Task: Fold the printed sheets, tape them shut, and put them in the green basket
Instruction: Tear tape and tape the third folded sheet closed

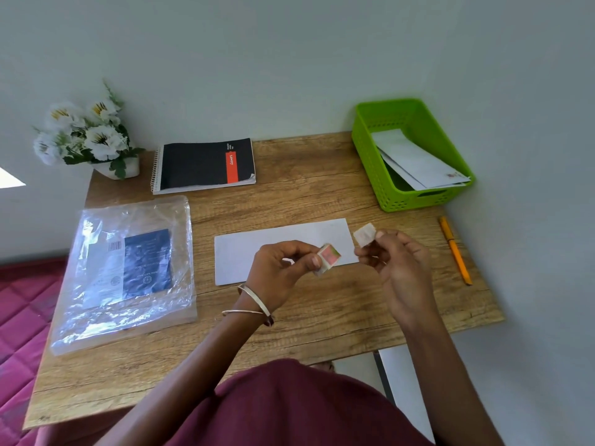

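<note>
Right now it's the taping step. Folded sheet [283,249] lies flat on the wooden table [322,304], about centre, long edge running 9 to 3 o'clock, under and just behind both hands. Left hand [283,268] has its fingers curled, pinching a small block of tape or stickers [326,258] with a pink-green face between thumb and fingertips. Right hand [399,262] pinches a small pale piece [364,235] at its fingertips, held up off the table, just to the 3 o'clock side of the block; the two look apart, not joined, though the gap is small. Can't tell for sure whether the piece is tape or a sticker, too blurred.

Green basket [370,156] sits at the table's 1 o'clock corner, with at least two folded sheets [415,159] in it already, so my read is the task is part way along.

Next move as I judge it: bring the piece down onto the flap edge of the folded sheet and press it flat, which calls for the left hand to set the block down and steady the paper. Then lift the sheet and carry it toward 1 o'clock into the basket.

Elsewhere: clear plastic pack of paper [128,268] at 9 o'clock, black notebook [203,164] at 11, flowers [87,133] beyond it, orange pen [455,251] at 3.
</note>
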A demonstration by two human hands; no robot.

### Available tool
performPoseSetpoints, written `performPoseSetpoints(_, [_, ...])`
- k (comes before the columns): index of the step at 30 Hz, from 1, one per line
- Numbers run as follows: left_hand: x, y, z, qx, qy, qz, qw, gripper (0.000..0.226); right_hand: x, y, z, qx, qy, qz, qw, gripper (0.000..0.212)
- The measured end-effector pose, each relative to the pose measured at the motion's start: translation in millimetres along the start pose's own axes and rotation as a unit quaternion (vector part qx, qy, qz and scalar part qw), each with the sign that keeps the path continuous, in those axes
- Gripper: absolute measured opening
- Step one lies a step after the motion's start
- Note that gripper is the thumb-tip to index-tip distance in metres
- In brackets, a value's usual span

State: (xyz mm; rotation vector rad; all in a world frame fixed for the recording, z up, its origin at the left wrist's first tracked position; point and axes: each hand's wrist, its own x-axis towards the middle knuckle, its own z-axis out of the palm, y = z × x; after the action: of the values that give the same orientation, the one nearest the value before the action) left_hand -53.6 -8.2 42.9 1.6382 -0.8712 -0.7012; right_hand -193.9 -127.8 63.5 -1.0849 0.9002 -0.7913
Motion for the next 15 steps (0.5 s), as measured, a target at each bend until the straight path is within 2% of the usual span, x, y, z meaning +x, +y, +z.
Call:
performPoseSetpoints(6, [13.8,3.9,23.5,0.139,-0.017,0.032,0.99,0.011,8.6,-11.3,-26.7,-0.033,0.083,0.008,0.996,0.02])
performPoseSetpoints(10, [38.6,-1.3,52.7,0.196,-0.041,0.093,0.975,0.014,12.1,-22.8,-47.7,0.039,0.084,0.037,0.995,0.013])
performPoseSetpoints(15, [71.5,-10.2,88.0,0.255,-0.042,0.099,0.961,0.016,18.2,-26.0,-69.5,0.093,0.082,0.058,0.99,0.008])
